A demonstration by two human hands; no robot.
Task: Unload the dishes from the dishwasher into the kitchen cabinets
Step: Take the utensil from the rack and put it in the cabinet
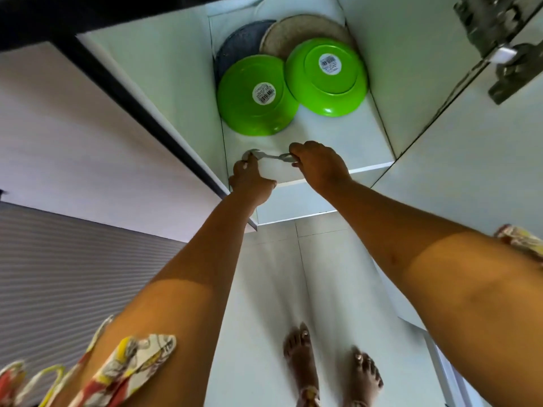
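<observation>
A white cabinet shelf [338, 139] lies in front of me. Two green bowls stand upside down on it, one at the left [258, 95] and one at the right [326, 76], each with a barcode sticker on its base. Behind them lie a dark grey plate [238, 44] and a beige speckled plate [299, 27]. A silver utensil [266, 155] hangs just above the shelf's front part. My left hand [249, 179] grips its rounded end and my right hand [320, 167] grips its other end. Whether it is one utensil or more, I cannot tell.
The open cabinet door [141, 83] stands at the left with a dark edge. A metal hinge [487, 27] sits on the panel at the upper right. A white plate's rim [273, 7] shows at the very back. Below are a pale tiled floor [264, 304] and bare feet.
</observation>
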